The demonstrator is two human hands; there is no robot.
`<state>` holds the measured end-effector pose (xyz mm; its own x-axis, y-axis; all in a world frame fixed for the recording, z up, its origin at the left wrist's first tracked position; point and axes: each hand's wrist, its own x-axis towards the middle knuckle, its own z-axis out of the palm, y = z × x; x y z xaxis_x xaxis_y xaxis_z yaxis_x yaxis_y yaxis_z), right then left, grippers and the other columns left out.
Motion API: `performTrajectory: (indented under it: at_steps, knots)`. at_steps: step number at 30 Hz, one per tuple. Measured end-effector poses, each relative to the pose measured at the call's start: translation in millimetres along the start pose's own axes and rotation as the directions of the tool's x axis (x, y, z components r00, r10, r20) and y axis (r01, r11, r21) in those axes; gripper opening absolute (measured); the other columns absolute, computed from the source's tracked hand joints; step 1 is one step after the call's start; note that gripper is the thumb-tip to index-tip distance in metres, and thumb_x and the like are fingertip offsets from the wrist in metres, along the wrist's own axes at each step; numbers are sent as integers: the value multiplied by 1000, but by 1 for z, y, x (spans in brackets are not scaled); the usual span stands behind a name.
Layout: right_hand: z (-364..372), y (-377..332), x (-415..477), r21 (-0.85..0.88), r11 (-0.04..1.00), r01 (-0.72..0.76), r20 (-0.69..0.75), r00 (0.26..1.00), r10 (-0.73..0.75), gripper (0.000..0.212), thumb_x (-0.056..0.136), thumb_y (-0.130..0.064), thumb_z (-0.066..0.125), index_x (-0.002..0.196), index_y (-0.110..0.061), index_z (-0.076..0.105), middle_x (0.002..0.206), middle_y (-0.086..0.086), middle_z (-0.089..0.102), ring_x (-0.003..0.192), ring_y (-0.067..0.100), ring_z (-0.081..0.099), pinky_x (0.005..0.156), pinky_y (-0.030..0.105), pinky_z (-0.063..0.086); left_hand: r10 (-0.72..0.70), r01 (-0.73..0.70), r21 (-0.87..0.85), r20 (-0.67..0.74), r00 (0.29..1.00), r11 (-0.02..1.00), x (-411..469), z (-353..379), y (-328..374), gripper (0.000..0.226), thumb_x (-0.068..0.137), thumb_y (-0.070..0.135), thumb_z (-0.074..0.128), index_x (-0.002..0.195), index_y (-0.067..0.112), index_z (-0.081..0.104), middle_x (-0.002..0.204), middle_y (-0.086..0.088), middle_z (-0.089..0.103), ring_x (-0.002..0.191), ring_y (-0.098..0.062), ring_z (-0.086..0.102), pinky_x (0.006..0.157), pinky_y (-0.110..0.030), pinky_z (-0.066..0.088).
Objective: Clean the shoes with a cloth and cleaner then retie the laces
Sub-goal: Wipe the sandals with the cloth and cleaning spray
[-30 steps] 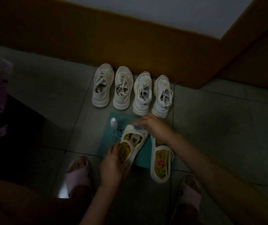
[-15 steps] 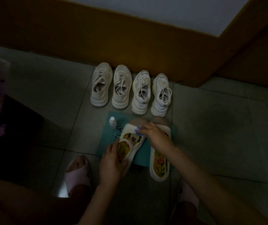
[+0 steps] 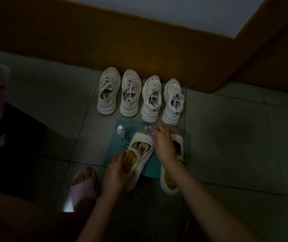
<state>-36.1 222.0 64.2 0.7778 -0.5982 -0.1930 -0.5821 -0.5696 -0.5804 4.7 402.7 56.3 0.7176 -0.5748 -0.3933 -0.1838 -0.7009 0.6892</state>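
A dim tiled floor (image 3: pixel 35 102) is running up to a brown wall (image 3: pixel 87 41), with a grey panel showing above it. At the far left a dark piece of furniture (image 3: pixel 8 137) is carrying something pale and pinkish, too dim to tell what. Nearer the camera, a foot in a pink slipper (image 3: pixel 84 186) is resting on the tiles.

Four white laced sneakers (image 3: pixel 107 91) are standing in a row, toes to the wall, laces lying loose. In front of them a teal mat (image 3: pixel 116 154) is lying flat, and a small bottle (image 3: pixel 120 132) is standing upright on its far left corner.

The left hand (image 3: pixel 117 172) is still gripping the heel of a white slip-on shoe (image 3: pixel 140 139) with a cartoon insole, fingers curled round the heel. The shoe is lying on the mat, toe pointing away, heel overhanging the near edge.

The right hand (image 3: pixel 163 145) is pinching a blue-and-white cloth (image 3: pixel 148 128) in curled fingers. Half a second ago the cloth was pressing on the shoe's upper just beyond the opening; now it is sitting farther out, at the very tip of the toe.

Just right of it, a second slip-on shoe (image 3: pixel 169 180) is lying parallel, partly hidden under the right forearm.
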Motion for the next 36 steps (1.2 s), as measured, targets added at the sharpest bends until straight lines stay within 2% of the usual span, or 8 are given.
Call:
performTrajectory:
  at_steps: [4,11,17,20,24,29,32,36]
  knots:
    - [14,-6,-28,-76,995,-67,-123,991,57,48,88,-1,52,134,-17,51,131,8,50,122,26,42,104,32,36,-5,8,-120,29,1000,993,7,-2,-10,82,65,11,82,136,18,43,133,-8,51,117,-21,53,98,-36,45]
    - [39,-26,-61,113,950,-290,-212,927,308,43,91,-7,52,132,-17,48,130,6,48,119,23,48,98,37,44,-11,24,-215,61,998,976,10,-6,-15,79,66,5,80,135,13,43,131,-5,52,115,-15,52,94,-26,42]
    - [55,-49,-97,312,873,-376,-48,911,409,34,94,-14,50,127,-20,50,126,-2,46,114,9,48,93,18,41,-46,58,-328,43,998,943,11,-4,-20,77,62,3,82,129,17,47,116,1,55,110,-21,57,93,-34,46]
    - [46,-47,-101,452,791,-411,19,891,453,32,93,-14,53,124,-20,55,124,-3,50,114,11,52,92,21,44,-62,84,-386,69,996,919,12,-7,-20,76,62,1,82,127,17,46,116,-2,56,107,-17,56,90,-31,45]
    - [12,-38,-63,658,710,-250,-155,878,453,37,92,-6,53,126,-18,54,120,-2,55,107,8,54,83,13,45,-40,66,-394,74,996,917,9,-11,-16,75,66,-4,78,131,13,44,114,3,53,107,-15,54,84,-24,42]
    - [-8,-32,9,434,877,-205,-196,929,314,41,93,2,45,133,-8,50,127,14,47,117,22,48,88,9,27,-35,68,-377,94,995,924,8,-15,-13,75,68,-3,77,134,7,42,119,3,49,106,-11,50,85,-23,41]
    - [6,-29,8,341,918,-202,-181,944,274,43,93,5,43,132,-11,52,121,13,48,112,27,51,98,22,36,-47,84,-381,104,993,921,7,-16,-13,73,68,0,78,132,11,44,117,3,52,103,-10,52,79,-16,42]
    - [29,-32,-31,279,944,-176,-276,927,255,50,89,3,49,132,-23,51,127,3,47,117,21,49,100,36,45,-52,87,-384,101,993,919,8,-14,-15,75,67,2,80,130,19,43,118,3,53,107,-14,54,90,-30,45]
